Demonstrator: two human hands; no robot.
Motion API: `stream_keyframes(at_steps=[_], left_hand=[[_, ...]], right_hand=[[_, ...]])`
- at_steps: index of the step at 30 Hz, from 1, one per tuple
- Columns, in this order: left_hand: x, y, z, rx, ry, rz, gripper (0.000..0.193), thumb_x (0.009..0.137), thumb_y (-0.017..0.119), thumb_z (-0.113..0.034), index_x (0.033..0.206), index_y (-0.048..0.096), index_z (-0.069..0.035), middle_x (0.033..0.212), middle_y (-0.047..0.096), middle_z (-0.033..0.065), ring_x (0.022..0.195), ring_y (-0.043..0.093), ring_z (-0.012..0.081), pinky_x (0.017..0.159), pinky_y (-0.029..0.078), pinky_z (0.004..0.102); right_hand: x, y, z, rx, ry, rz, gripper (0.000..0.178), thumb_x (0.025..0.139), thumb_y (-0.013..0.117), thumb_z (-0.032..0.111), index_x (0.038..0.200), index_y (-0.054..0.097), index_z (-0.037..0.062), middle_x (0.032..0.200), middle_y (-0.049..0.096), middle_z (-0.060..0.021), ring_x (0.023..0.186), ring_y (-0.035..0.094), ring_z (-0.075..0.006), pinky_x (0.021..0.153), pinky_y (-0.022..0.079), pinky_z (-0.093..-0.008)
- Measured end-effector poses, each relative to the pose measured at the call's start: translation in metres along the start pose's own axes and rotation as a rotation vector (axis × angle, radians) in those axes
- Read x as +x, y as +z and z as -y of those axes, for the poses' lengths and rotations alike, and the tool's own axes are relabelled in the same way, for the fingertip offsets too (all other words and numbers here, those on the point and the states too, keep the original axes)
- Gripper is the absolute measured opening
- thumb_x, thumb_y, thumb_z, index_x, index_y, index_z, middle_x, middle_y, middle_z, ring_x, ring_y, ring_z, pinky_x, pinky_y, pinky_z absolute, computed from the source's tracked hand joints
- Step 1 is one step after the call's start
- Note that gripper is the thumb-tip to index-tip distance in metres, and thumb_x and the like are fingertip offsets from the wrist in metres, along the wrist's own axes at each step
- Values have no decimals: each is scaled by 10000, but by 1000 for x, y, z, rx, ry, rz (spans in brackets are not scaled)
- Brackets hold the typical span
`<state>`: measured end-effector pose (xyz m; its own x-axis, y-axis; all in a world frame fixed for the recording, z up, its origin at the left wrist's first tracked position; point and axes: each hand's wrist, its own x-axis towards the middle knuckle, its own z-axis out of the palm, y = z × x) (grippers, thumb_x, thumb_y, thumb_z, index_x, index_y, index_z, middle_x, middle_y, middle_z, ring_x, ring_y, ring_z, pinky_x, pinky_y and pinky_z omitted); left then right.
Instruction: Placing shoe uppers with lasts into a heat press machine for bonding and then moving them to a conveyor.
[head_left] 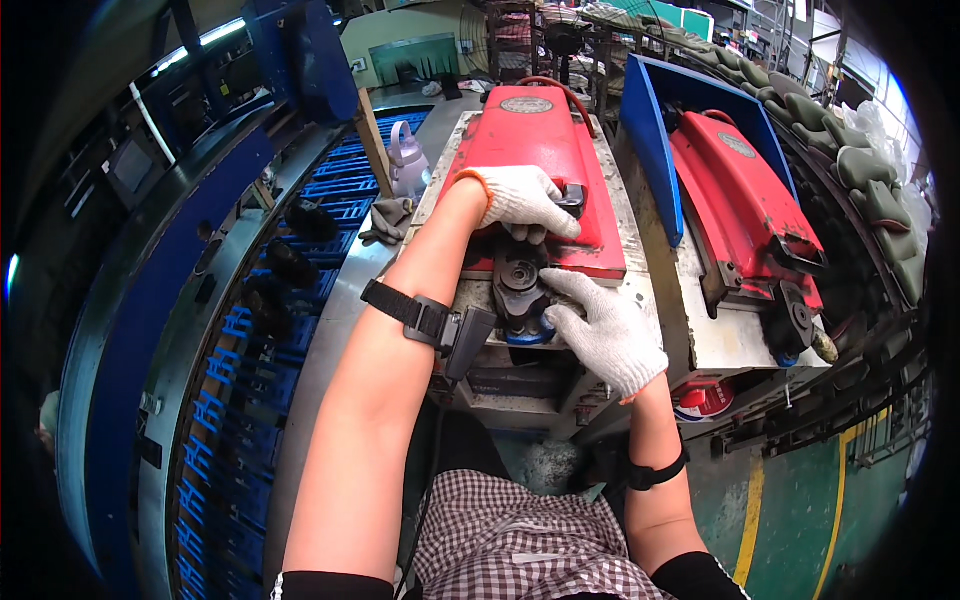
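Observation:
A red machine cover (530,130) stands in front of me, with a black handle (572,197) near its front end. My left hand (525,200), in a white knit glove with an orange cuff, lies over the cover's front and is closed around the handle; the palm hides part of the grip. Below the front edge sits a black rounded fixture (520,278) with a blue part (530,333) at its bottom. My right hand (610,335), gloved alike, is at the fixture's right side. Its fingers are stretched and apart, the tips at the fixture's edge.
To the right stands a second red machine (735,185) with a blue guard (650,150). A lilac jug (407,165) and dark gloves (386,220) lie left of my machine, beside a blue slatted conveyor (215,400). Grey-green shaped pieces (860,165) fill a rack at far right.

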<state>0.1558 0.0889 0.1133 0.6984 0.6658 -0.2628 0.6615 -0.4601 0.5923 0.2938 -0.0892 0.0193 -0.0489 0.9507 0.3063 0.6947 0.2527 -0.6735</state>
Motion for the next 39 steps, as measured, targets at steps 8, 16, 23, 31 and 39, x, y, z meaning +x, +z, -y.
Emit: stream_keyframes(at_steps=[8, 16, 23, 31, 39], left_hand=[[-1, 1, 0, -15, 5, -8, 352, 850, 815, -430, 897, 757, -87, 701, 675, 3, 589, 571, 105, 592, 462, 272], [-1, 1, -1, -26, 6, -15, 349, 846, 820, -429, 894, 759, -89, 697, 676, -1, 584, 572, 100, 583, 458, 267], [0, 1, 1, -26, 11, -15, 354, 841, 823, -434, 892, 759, -90, 695, 677, -1, 579, 571, 98, 576, 457, 266], [0, 1, 1, -32, 2, -21, 366, 835, 829, -436, 893, 759, -82, 697, 680, 2, 579, 575, 101, 575, 461, 268], [0, 1, 0, -31, 10, -20, 373, 837, 829, -436, 899, 758, -76, 709, 682, 7, 595, 581, 107, 586, 465, 268]], right_hand=[[0, 0, 0, 44, 52, 24, 436, 984, 649, 289, 1394, 637, 143, 1194, 750, -158, 1101, 722, -332, 972, 549, -405], [1, 5, -8, 116, 48, 18, 440, 983, 649, 292, 1399, 634, 149, 1189, 751, -157, 1095, 723, -333, 969, 550, -406], [1, 4, -8, 79, 61, 23, 438, 984, 644, 300, 1399, 631, 161, 1182, 753, -156, 1084, 727, -332, 955, 555, -408], [0, 3, -5, 81, 52, 18, 444, 978, 653, 298, 1398, 630, 158, 1180, 754, -155, 1078, 728, -334, 955, 555, -412], [0, 8, -12, 109, 44, 1, 439, 978, 663, 297, 1390, 633, 150, 1178, 755, -159, 1091, 725, -337, 960, 553, -410]])
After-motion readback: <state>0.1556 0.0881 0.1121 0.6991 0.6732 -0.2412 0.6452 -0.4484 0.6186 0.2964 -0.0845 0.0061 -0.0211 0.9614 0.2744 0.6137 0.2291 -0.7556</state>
